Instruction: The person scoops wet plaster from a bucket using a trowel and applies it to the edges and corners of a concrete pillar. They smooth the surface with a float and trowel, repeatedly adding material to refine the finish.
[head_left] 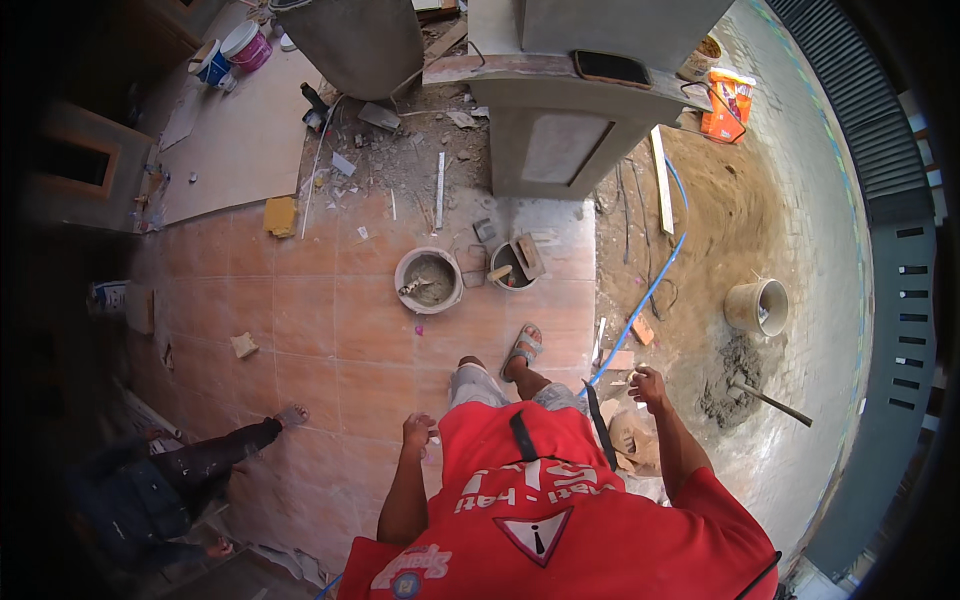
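The head camera looks down at a person in a red shirt (545, 520) standing on a floor of orange tiles (340, 320). The left hand (418, 432) hangs low in the middle of the picture, just left of the grey shorts. It is curled loosely, and something small and pale seems to sit by its fingers, but it is too small to tell what. The right hand (648, 385) is out to the right of the middle, over the sandy ground. Its fingers are bent and a bit spread, and it holds nothing that can be seen.

Above the feet, near the middle, stand two buckets. The left bucket (429, 280) has grey mortar in it. The dark bucket (513, 265) sits just to its right. A blue hose (650, 285) curves down the right side. Farther right is a pale bucket (757, 306), with a pile of wet cement (730, 380) below it. In the lower left, another person (190, 470) crouches on the tiles.
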